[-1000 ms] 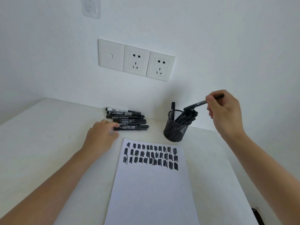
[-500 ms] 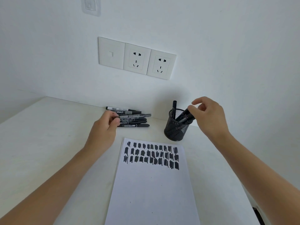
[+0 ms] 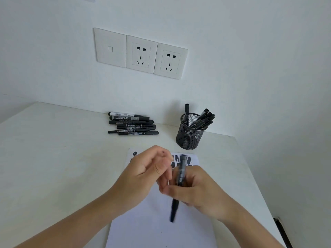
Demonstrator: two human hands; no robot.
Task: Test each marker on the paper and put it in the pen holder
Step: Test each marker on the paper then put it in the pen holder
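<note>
The white worktop (image 3: 53, 158) fills the lower half of the frame, and the paper (image 3: 152, 230) lies at lower centre with rows of black test strokes along its top edge. Both hands have come together over that sheet. Half a second ago the right hand (image 3: 200, 192) was up at the pen holder (image 3: 189, 136), letting a tested marker go, while the left hand (image 3: 145, 174) was lifting one off the pile of markers (image 3: 132, 125) at centre left. Now the pile is untouched and the holder stands alone at centre right, crammed with leaning markers.

The fresh marker (image 3: 180, 176) is in the air above the paper, blurred, running steeply from the scribbles down toward the bottom of the frame. The right hand's fingers are wrapped around its barrel. The left hand's fingers are curled close beside its upper end, but the blur hides whether they grasp it or have let go.

It looks like a handover, with uncapping and the next test stroke to follow. Several markers are left in the pile.
</note>
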